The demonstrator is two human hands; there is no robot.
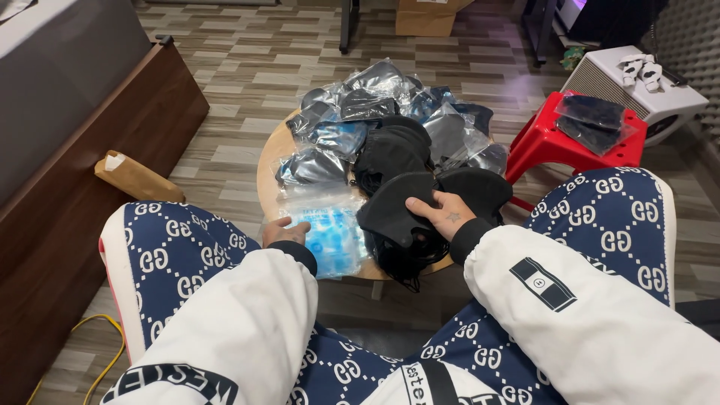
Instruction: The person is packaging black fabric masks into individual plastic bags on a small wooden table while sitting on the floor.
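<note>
Right hand [444, 216] on black masks [390, 214], perhaps gripping

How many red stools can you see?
1. The red stool stands on the floor right of the round table, with bagged black masks on its seat. Others may be out of view.

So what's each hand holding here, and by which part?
Right hand grips a black face mask at its right edge. Left hand rests on clear bags; a hold cannot be told.

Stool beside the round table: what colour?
Red. The plastic stool shows best in the head view, with bagged dark masks lying on top.
</note>
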